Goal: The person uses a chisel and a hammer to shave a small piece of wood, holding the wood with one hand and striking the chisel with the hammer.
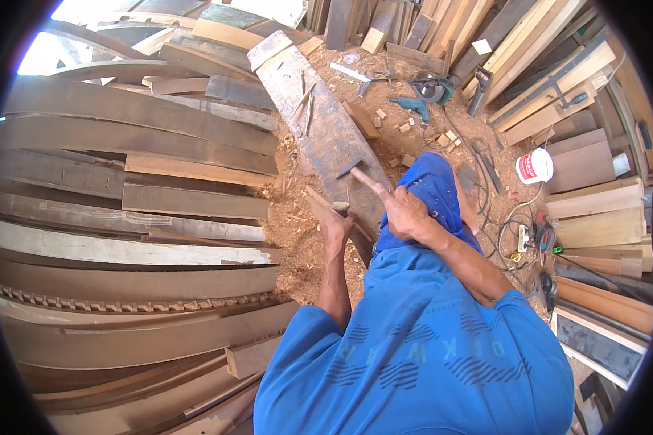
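My right hand [406, 214] is closed around the light wooden handle of a hammer [350, 170], whose dark head is above the long worn board [337, 141] in front of me. My left hand [334, 226] is a fist around a short upright tool [340, 206]; its round end shows on top, and the fingers hide the rest. Beside that hand a narrow wooden piece [316, 200] slants across the board's near end. Thin wood strips [308, 114] lie farther up the board. My blue-clad leg [424, 188] is right of the board.
Stacked planks [196, 203] fill the left side. Wood shavings [297, 268] cover the floor. Beyond the board's right side are a teal drill [412, 106], a green power tool [435, 90] and a handsaw [479, 90]. To the right are a white bucket [535, 167], cables [497, 235] and leaning boards [595, 188].
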A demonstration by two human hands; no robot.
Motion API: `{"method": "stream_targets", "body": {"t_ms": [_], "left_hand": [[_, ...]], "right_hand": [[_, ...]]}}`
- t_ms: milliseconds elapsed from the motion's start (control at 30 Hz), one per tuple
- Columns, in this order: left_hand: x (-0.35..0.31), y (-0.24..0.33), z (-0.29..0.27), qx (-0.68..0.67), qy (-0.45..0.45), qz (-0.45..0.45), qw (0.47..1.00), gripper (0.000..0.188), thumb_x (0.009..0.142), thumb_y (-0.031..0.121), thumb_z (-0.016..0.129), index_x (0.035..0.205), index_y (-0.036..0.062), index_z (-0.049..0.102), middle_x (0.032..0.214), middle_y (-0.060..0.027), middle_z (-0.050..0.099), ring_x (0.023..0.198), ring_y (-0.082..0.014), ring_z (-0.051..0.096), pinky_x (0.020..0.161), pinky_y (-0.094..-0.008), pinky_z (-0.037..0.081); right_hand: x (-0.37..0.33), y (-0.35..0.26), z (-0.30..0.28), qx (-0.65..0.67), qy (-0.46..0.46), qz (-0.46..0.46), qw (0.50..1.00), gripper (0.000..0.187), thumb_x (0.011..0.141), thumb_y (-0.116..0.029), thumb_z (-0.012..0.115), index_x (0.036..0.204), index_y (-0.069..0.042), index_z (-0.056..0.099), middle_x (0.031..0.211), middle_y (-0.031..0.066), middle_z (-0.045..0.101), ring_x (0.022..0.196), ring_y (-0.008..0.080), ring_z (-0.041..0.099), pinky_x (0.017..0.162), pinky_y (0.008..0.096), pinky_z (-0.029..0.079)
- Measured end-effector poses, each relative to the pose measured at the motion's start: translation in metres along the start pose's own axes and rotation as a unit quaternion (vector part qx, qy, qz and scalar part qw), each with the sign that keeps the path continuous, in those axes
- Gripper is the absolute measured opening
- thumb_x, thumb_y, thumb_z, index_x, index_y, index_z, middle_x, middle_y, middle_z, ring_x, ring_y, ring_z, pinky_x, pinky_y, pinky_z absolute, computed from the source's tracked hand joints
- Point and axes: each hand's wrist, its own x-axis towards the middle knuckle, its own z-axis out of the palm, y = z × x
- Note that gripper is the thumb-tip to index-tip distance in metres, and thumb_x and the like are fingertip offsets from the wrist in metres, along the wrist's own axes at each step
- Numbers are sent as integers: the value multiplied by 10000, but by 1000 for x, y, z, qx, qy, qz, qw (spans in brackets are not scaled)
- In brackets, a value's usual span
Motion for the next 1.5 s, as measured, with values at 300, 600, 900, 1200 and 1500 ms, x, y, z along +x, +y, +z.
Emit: {"method": "stream_targets", "body": {"t_ms": [300, 600, 900, 1200, 1500], "left_hand": [[-7, 34, -63, -293, -161, 35, 942, 183, 809, 113, 752, 922, 9, 653, 742, -45, 673, 645, -131, 644, 606, -272, 515], [-13, 43, -75, -438, -154, 73, 883, 223, 817, 89, 750, 1006, 12, 661, 840, -15, 669, 748, -91, 614, 643, -255, 503], [7, 7, -74, -288, 16, 55, 956, 319, 834, 149, 766, 1086, 2, 637, 856, -30, 660, 779, -107, 604, 699, -260, 502], [-6, 61, -130, -344, 100, 153, 921, 193, 880, 136, 712, 1003, 35, 603, 864, -26, 603, 750, -104, 604, 676, -249, 518], [7, 86, -112, -363, 56, 156, 917, 160, 857, 126, 739, 892, 32, 614, 797, -2, 600, 741, -81, 553, 677, -245, 468]], "right_hand": [[4, -22, 3, 60, 51, -125, 989, 368, 867, -233, 568, 1147, 5, 598, 974, 250, 638, 939, 402, 625, 777, 481, 498], [4, -29, -3, 261, -112, -128, 950, 281, 866, -280, 627, 902, -4, 666, 859, 228, 670, 856, 392, 659, 746, 463, 502], [34, -41, 51, -35, 5, -166, 985, 184, 838, -204, 605, 861, -28, 654, 825, 165, 696, 747, 353, 681, 672, 461, 532], [89, -1, 174, -80, 118, -171, 975, 164, 792, -131, 538, 759, -47, 675, 792, 200, 694, 692, 330, 681, 587, 435, 517], [55, -28, 99, -145, -16, -99, 984, 177, 789, -96, 572, 895, -33, 700, 846, 192, 711, 788, 319, 714, 667, 439, 555]]}}
